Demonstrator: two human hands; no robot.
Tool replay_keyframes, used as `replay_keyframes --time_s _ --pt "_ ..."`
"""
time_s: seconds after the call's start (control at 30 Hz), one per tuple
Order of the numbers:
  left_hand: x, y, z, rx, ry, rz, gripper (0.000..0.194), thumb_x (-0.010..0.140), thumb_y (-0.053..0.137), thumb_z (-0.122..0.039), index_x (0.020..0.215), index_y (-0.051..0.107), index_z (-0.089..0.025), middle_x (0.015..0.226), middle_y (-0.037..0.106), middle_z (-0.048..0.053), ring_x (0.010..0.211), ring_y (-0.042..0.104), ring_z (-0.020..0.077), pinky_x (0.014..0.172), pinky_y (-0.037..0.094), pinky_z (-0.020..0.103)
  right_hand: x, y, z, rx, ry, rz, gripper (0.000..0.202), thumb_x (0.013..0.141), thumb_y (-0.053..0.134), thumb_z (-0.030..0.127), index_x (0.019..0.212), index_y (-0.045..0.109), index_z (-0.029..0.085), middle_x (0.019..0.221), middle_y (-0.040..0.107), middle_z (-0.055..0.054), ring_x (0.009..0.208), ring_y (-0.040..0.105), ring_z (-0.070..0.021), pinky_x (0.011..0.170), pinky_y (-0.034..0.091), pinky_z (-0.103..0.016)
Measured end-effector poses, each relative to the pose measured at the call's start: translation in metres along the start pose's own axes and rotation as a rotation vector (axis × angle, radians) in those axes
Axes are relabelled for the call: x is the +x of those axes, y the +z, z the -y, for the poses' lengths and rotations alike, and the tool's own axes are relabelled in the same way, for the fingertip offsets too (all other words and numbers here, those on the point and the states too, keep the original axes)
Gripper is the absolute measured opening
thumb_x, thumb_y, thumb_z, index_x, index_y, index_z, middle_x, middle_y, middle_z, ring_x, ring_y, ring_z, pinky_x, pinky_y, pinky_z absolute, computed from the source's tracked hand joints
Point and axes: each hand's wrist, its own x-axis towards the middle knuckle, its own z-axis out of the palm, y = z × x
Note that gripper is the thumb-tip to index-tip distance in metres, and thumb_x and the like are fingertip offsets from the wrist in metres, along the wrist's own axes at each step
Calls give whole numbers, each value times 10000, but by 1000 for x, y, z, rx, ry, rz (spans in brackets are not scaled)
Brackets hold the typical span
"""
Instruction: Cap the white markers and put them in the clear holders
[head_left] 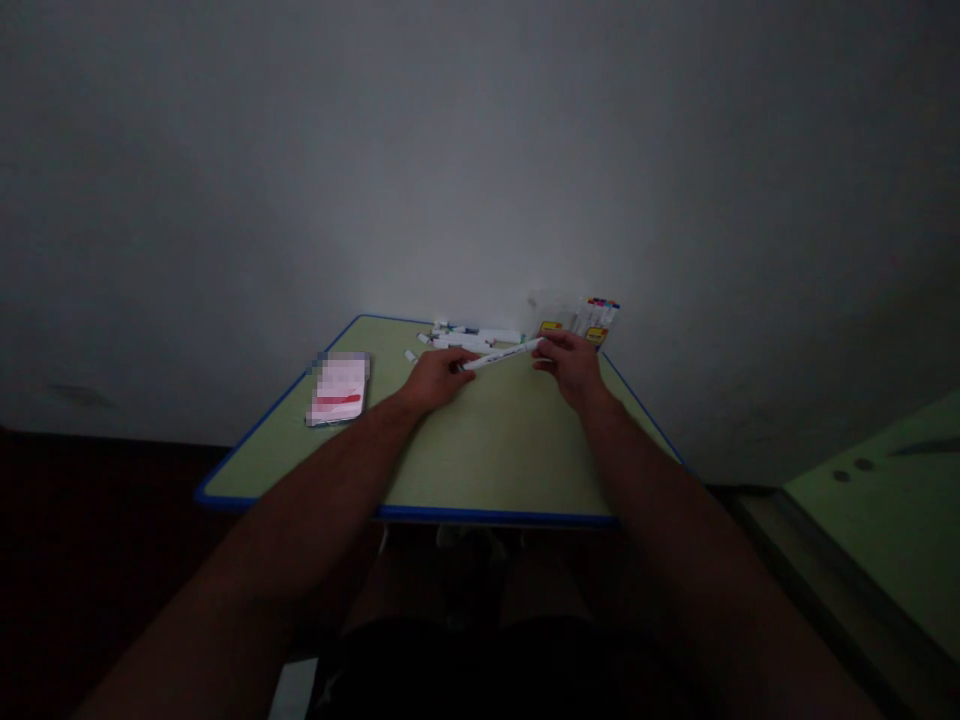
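Observation:
A white marker pen [504,355] is held slantwise above the table, its right end a little higher in the picture. My left hand [441,377] is closed on its left end. At the other end, the fingers of my right hand [571,362] pinch the tip. Behind my left hand several more white markers [469,340] lie in a loose pile near the wall. Beyond my right hand stands a clear pack of markers [598,318] with coloured ends and a yellow label. A second clear case [553,318] is beside it, partly hidden by my right hand.
A phone [341,388] with a lit, partly blurred screen lies at the left of the pale green table [487,460], which has a blue edge. The grey wall [480,160] rises directly behind. A green panel [892,490] is at the right.

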Motion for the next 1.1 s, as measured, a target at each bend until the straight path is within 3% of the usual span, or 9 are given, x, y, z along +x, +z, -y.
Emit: replay_keyframes --time_s 0.13,0.23,0.33,0.47,0.67,0.83,1.1 --pt "0 0 2 30 -24 20 379 833 666 -214 1201 747 -184 912 763 53 776 655 172 775 522 316 7 -4 17 20 -26 -41 213 679 764 199 879 691 180 736 667 -2 649 654 -126 574 579 -252" --pt "0 0 4 123 -11 70 391 832 676 -258 1207 747 -177 1053 774 91 921 694 216 876 533 354 17 -15 38 -18 -86 -90 173 711 745 186 870 677 192 734 644 5 645 640 -122 589 591 -263" --pt "0 -1 7 252 26 135 394 836 683 -336 1203 753 -211 1206 752 85 1119 678 262 1025 493 390 33 -34 63 -106 -179 -191 175 737 754 198 889 666 212 762 617 18 664 629 -113 598 592 -258" --pt "1 -1 13 340 92 280 448 852 646 -396 1239 733 -188 1255 738 96 1182 667 266 1082 461 385 58 -62 99 -183 -270 -331 175 777 748 204 916 643 227 794 606 19 678 617 -108 573 589 -244" --pt "2 0 18 304 142 313 453 861 612 -398 1229 730 -162 1268 730 121 1175 674 259 1069 468 380 80 -86 140 -287 -335 -539 196 781 682 71 921 613 189 801 592 17 678 610 -103 552 572 -222" --pt "3 1 21 290 149 304 421 845 624 -395 1176 752 -168 1245 738 135 1173 676 279 1077 463 403 92 -91 146 -388 -363 -635 202 788 622 63 959 629 171 830 627 -11 684 621 -123 585 601 -269" --pt "1 1 21 268 142 293 378 841 631 -383 1143 758 -193 1235 745 110 1174 674 261 1075 461 390 115 -96 136 -503 -381 -612 200 815 635 157 1010 667 194 898 662 -54 810 677 -204 646 636 -372"
